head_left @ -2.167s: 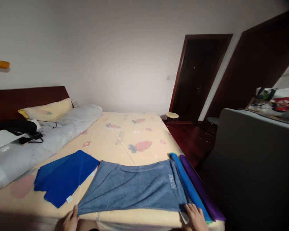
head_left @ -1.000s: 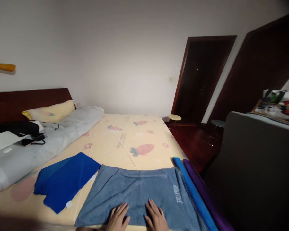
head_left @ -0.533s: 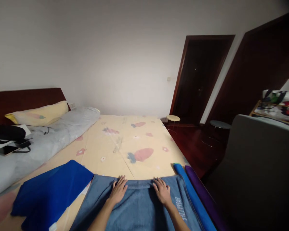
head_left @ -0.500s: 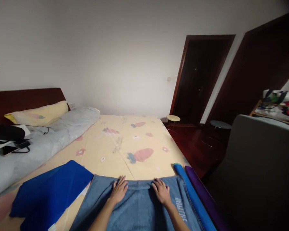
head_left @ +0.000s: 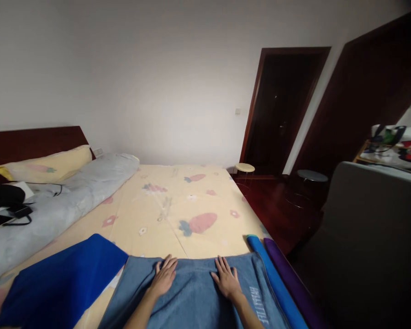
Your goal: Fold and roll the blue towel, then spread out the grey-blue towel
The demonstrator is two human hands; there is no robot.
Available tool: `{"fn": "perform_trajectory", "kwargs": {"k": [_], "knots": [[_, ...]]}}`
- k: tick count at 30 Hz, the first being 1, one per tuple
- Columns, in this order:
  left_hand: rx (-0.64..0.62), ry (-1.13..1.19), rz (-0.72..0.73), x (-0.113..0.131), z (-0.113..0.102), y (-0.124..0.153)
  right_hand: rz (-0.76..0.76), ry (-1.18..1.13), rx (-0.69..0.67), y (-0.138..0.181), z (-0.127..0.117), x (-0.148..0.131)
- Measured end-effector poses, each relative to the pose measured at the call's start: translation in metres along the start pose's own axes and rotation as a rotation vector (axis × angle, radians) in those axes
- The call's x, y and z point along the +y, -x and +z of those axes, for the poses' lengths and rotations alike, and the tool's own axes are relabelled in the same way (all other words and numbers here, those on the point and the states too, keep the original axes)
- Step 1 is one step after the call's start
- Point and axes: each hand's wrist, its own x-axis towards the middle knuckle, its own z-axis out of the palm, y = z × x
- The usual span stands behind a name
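Note:
A grey-blue towel (head_left: 192,301) lies spread on the near end of the bed (head_left: 185,205). My left hand (head_left: 163,277) rests flat on it near its far edge, fingers stretched out. My right hand (head_left: 226,278) lies flat beside it on the same towel, fingers spread. Neither hand holds anything. A bright blue cloth (head_left: 61,283) lies to the left of the towel. A light blue rolled cloth (head_left: 274,283) and a purple one (head_left: 291,288) lie along the bed's right edge.
A grey rolled duvet (head_left: 55,210) and a yellow pillow (head_left: 41,162) lie at the left by the dark headboard. A black bag and phone (head_left: 0,205) sit on the duvet. A grey chair back (head_left: 370,237), two stools (head_left: 245,167) and dark doors stand on the right.
My hands moved from the towel's near corners to its middle, then slid flat up to its far edge. The view shifted forward and left.

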Motion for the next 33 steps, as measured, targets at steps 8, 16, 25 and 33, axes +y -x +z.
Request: {"fn": "perform_trajectory", "kwargs": {"k": [8,16,25,33], "knots": [[0.134,-0.109,-0.192,-0.018,-0.007,0.004,-0.013,-0.078,0.083,-0.003,0.005,0.008],[0.317,-0.257,-0.675,-0.085,0.000,0.033,0.246,0.148,0.282,0.003,0.013,0.096],[0.174,-0.301,-0.742,-0.103,0.001,0.029,0.231,0.120,0.184,-0.004,0.013,0.074],[0.122,-0.445,-0.775,-0.103,-0.017,0.024,0.294,0.218,0.349,-0.010,0.002,0.098]]}}
